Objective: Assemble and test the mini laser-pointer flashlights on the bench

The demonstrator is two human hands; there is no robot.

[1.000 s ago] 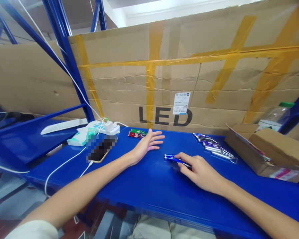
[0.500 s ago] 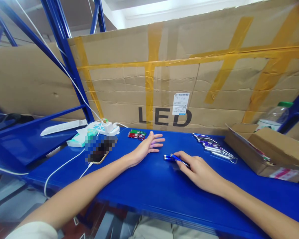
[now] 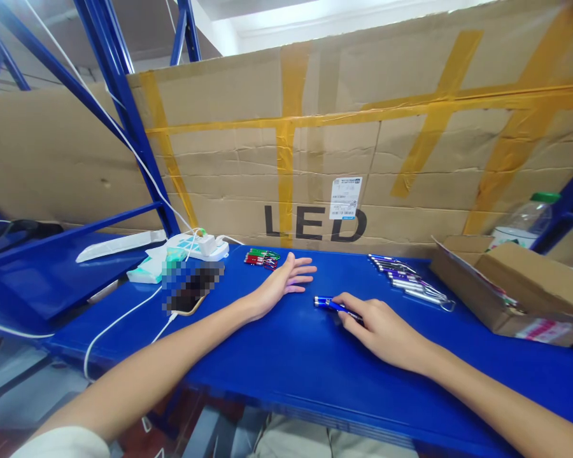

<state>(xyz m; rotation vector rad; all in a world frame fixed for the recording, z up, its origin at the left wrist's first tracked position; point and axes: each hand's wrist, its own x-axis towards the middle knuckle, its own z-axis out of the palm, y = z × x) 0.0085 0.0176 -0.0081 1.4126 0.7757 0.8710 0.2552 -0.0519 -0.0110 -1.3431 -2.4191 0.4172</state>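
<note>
My left hand [image 3: 286,283] rests on its edge on the blue tabletop [image 3: 267,356], fingers spread, holding nothing. A faint purple tint shows on its palm and fingers. To its right, my right hand [image 3: 370,321] is closed around a small blue metal flashlight [image 3: 335,306]. Another blue flashlight [image 3: 321,301] lies against it, with its end toward my left palm; the fingers partly hide both. Beyond my left hand is a small group of red and green flashlights [image 3: 260,257] with clips. Behind my right hand, several blue, black, purple and silver flashlights [image 3: 405,280] lie in a slanted row.
An open cardboard box [image 3: 510,292] sits at the right, with a green-capped bottle [image 3: 530,219] behind it. On the left are a phone [image 3: 193,292] on a white cable, a tissue pack [image 3: 148,267] and a power strip [image 3: 198,245]. A large carton [image 3: 248,172] closes off the back.
The tip of the blue flashlight in my right hand has dropped slightly, closer against the other blue one. The purple tint on my left palm has become fainter. My left hand stays in place.
</note>
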